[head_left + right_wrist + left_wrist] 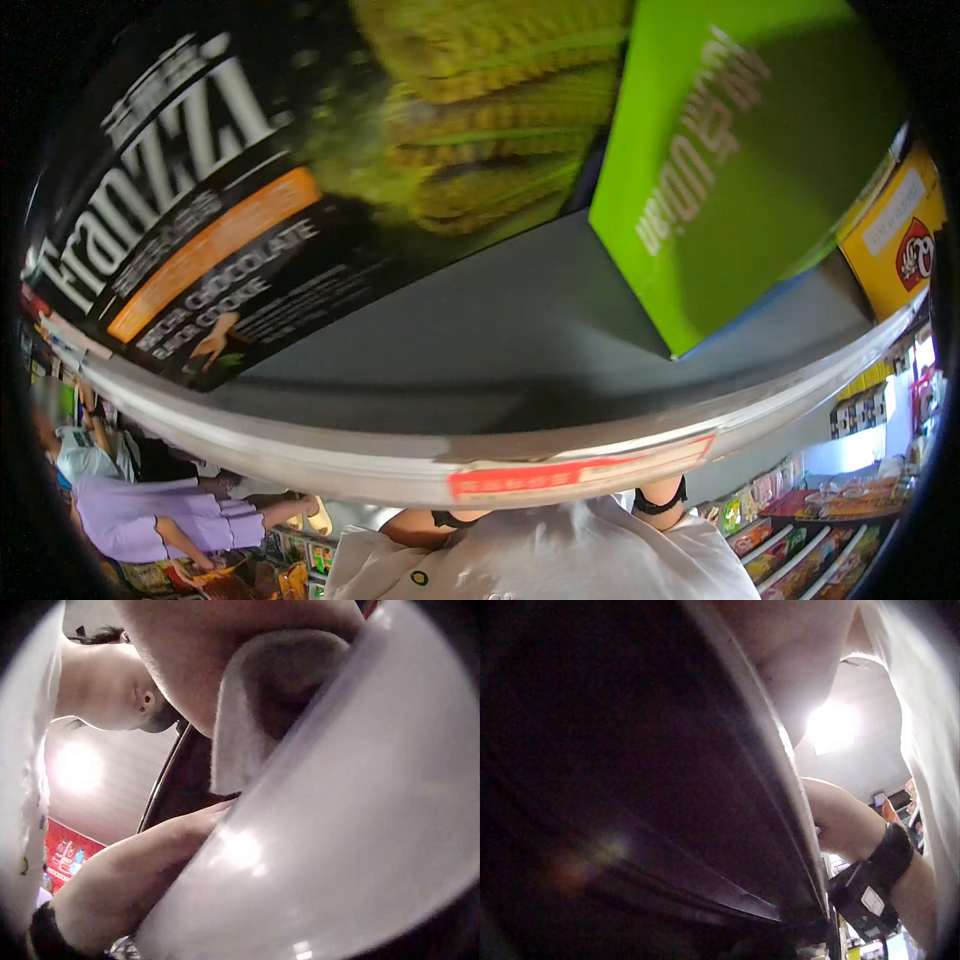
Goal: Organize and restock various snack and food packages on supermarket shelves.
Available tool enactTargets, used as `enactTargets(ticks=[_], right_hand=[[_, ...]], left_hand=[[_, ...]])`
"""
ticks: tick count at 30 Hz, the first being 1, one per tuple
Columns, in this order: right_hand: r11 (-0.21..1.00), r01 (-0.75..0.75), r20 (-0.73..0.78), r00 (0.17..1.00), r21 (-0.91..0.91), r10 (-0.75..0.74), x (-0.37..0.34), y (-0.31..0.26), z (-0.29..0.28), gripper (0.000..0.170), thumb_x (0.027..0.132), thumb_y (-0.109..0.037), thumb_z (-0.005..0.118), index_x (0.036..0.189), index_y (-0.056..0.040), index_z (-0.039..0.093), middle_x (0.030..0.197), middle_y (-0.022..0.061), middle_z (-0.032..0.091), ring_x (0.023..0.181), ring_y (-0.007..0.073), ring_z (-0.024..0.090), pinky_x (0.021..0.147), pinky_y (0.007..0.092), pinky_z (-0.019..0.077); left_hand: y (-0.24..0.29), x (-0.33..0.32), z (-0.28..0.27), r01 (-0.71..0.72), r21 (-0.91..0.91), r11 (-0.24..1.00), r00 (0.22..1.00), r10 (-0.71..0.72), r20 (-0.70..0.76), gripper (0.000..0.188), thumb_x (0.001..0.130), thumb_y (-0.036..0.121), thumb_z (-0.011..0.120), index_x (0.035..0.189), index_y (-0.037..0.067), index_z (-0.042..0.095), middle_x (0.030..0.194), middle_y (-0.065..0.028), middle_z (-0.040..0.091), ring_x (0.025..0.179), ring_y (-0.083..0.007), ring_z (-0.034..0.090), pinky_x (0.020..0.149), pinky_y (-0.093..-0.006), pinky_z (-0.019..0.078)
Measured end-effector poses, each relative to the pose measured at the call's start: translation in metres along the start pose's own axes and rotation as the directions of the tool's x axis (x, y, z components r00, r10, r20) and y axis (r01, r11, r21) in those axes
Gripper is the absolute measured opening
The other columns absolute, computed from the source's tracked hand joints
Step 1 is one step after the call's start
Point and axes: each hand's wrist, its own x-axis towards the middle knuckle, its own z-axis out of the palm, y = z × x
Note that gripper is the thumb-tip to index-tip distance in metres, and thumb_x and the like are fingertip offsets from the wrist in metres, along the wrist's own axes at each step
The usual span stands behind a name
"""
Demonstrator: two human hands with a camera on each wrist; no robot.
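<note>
"Well, what shows in one view and not another?"

"In the left wrist view, a broad dark panel (pixel 630 750), filling over half. In the right wrist view, a glossy, curving pale surface (pixel 352 810). Only in the head view, a black cookie box (pixel 270 200) lettered "Franzzi", a bright green box (pixel 720 180) angled beside it, and part of a yellow box (pixel 890 240) at far right."

"And the surface, the room?"

"Under the boxes, the grey deck of a shelf (pixel 500 310), with a whitish front edge and a red-and-white label strip (pixel 520 483) on it. Below that edge, a white shirt (pixel 540 560). Around it, a shop: a person in lavender (pixel 160 515) at lower left, a packed display rack (pixel 810 540) at lower right."

"Hard to make out?"

"Both hands, mostly. In the right wrist view, the left hand (pixel 169 844), fingers hidden past the pale surface; in the left wrist view, the right hand (pixel 844 817), fingers lost behind the dark panel's edge. Cannot tell, for either, whether grasping or released."

"Anything near?"

"Against close-up skin and the pale surface's edge, a grey cloth-like piece (pixel 236 742). Cannot tell whether gripped."
</note>
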Motion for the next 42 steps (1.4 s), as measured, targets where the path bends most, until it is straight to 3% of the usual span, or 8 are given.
enactTargets(ticks=[10,18,27,29,31,34,37,42], right_hand=[[0.902,0.398,0.159,0.914,-0.166,-0.374,-0.006,0.009,0.031,0.035,0.075,-0.012,0.061,0.109,-0.0074,0.058,0.081,0.0160,0.063,0.076,0.0378,0.059,0.070,0.0449,0.0465],[0.982,-0.028,-0.199,0.978,0.185,0.066,0.011,-0.018,-0.008,0.017,0.068,-0.006,0.053,0.079,0.0015,0.063,0.074,0.0145,0.063,0.070,0.0308,0.061,0.066,0.0367,0.0462],[0.901,0.131,-0.266,0.964,0.413,-0.019,0.007,-0.022,-0.006,0.027,0.064,0.003,0.054,0.091,0.0005,0.057,0.085,0.0164,0.059,0.074,0.0330,0.056,0.068,0.0357,0.0431],[0.887,0.220,-0.412,0.911,0.407,-0.037,0.001,-0.018,0.002,0.035,0.065,0.003,0.053,0.100,-0.0002,0.053,0.095,0.0206,0.056,0.080,0.0333,0.055,0.071,0.0354,0.0424],[0.874,0.279,-0.404,0.909,0.399,-0.105,0.001,-0.013,-0.002,0.042,0.071,-0.005,0.057,0.112,-0.0043,0.048,0.106,0.0236,0.052,0.091,0.0361,0.054,0.079,0.0386,0.0423],[0.760,0.501,-0.506,0.821,0.414,-0.265,-0.002,-0.007,-0.003,0.044,0.083,-0.030,0.056,0.121,-0.0130,0.042,0.117,0.0254,0.047,0.111,0.0485,0.044,0.092,0.0535,0.0362],[0.714,0.554,-0.605,0.763,0.429,-0.228,-0.015,0.003,-0.003,0.045,0.085,-0.034,0.055,0.122,-0.0146,0.040,0.120,0.0265,0.044,0.111,0.0496,0.043,0.092,0.0555,0.0363],[0.933,0.247,-0.600,0.799,0.262,-0.043,-0.031,0.000,-0.028,0.047,0.085,-0.034,0.056,0.124,-0.0130,0.039,0.130,0.0273,0.036,0.120,0.0490,0.034,0.096,0.0540,0.0346]], left_hand=[[-0.019,-0.052,-0.065,0.022,0.001,1.000,0.998,-0.022,0.056,0.035,0.088,0.016,0.052,0.120,0.004,0.049,0.119,-0.0111,0.052,0.108,-0.0230,0.050,0.091,-0.0350,0.0409],[-0.023,-0.054,-0.056,0.055,0.032,0.998,0.997,-0.056,0.048,0.036,0.089,0.015,0.051,0.122,0.003,0.048,0.122,-0.0110,0.051,0.112,-0.0217,0.048,0.094,-0.0345,0.0396],[-0.009,-0.051,-0.042,0.017,-0.359,0.933,0.821,-0.219,-0.528,0.038,0.088,0.016,0.053,0.124,0.007,0.044,0.123,-0.0073,0.049,0.112,-0.0226,0.047,0.095,-0.0382,0.0381],[0.003,-0.041,-0.046,-0.349,-0.774,0.528,0.873,-0.117,-0.474,0.043,0.080,-0.005,0.052,0.121,0.003,0.046,0.120,-0.0076,0.051,0.112,-0.0205,0.047,0.095,-0.0358,0.0376],[0.010,-0.040,-0.041,-0.357,-0.779,0.515,0.894,-0.053,-0.445,0.050,0.078,-0.004,0.054,0.125,0.003,0.042,0.121,-0.0087,0.049,0.115,-0.0223,0.045,0.098,-0.0376,0.0361],[0.031,-0.039,-0.037,-0.136,-0.654,0.745,0.968,-0.041,-0.247,0.063,0.075,-0.004,0.056,0.133,0.004,0.032,0.125,-0.0112,0.045,0.115,-0.0257,0.046,0.099,-0.0405,0.0363],[0.049,-0.033,-0.028,0.174,-0.859,0.481,0.965,-0.257,0.051,0.042,0.075,-0.004,0.062,0.115,-0.005,0.048,0.112,-0.0100,0.055,0.111,-0.0189,0.049,0.093,-0.0323,0.0392],[0.033,-0.027,-0.019,0.304,-0.758,0.577,0.925,0.011,0.379,0.065,0.079,-0.004,0.057,0.134,-0.004,0.022,0.126,-0.0116,0.045,0.115,-0.0200,0.045,0.096,-0.0329,0.0353]])
